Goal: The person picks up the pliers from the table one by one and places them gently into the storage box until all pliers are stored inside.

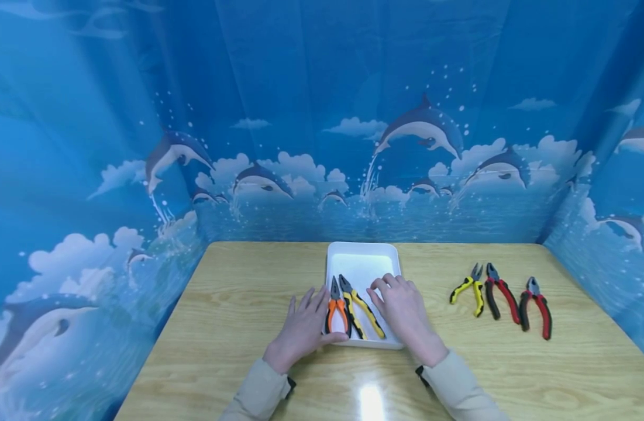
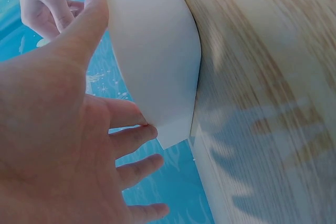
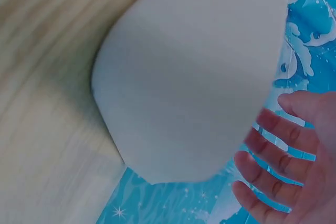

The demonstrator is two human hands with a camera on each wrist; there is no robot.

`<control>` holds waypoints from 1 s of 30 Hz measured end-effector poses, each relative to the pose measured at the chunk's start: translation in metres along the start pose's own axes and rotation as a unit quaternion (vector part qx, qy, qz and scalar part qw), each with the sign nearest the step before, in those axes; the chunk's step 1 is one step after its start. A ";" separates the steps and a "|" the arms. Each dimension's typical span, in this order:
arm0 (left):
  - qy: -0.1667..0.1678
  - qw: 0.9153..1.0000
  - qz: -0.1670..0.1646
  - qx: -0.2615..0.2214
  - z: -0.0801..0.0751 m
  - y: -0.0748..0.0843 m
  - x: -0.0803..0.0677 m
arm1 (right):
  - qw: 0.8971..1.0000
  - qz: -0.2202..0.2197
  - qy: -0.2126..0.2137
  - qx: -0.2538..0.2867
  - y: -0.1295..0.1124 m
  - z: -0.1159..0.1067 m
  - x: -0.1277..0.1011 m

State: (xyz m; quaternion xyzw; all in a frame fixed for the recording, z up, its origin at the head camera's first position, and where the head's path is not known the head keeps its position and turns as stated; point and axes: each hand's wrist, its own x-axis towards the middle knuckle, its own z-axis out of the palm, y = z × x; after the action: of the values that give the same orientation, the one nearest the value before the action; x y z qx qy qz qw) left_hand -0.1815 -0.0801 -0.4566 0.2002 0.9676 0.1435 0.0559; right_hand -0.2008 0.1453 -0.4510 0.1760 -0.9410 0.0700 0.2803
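Inside a white tray [image 1: 364, 263] lie two pairs of pliers side by side: orange-and-black pliers [image 1: 345, 311] at the left and yellow-and-black pliers [image 1: 372, 317] beside them, noses pointing away. My left hand [image 1: 303, 328] is at the tray's left side with fingers spread, its thumb over the near rim by the orange handles. In the left wrist view, fingertips meet the tray's upper edge. Over the right rim, my right hand [image 1: 404, 311] has loosely bent fingers and nothing in its grasp. The right wrist view shows those fingers [image 3: 278, 153] beside the tray wall [image 3: 184, 87].
On the wooden table [image 1: 237, 304], to the right, lie small yellow-and-black pliers [image 1: 478, 292], red-and-black pliers [image 1: 506, 295] and another red-and-black pair [image 1: 543, 313]. A blue dolphin-print curtain [image 1: 311, 117] stands behind the table and along both sides.
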 end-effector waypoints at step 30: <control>0.006 1.000 0.009 0.010 -0.001 0.000 -0.003 | 0.996 0.075 0.038 -0.007 0.084 -0.022 0.003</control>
State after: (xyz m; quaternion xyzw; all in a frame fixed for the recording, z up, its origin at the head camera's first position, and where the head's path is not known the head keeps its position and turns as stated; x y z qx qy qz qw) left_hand -0.1793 -0.0814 -0.4551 0.2086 0.9675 0.1355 0.0465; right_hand -0.2231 0.2273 -0.4341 0.1000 -0.9408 0.0904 0.3110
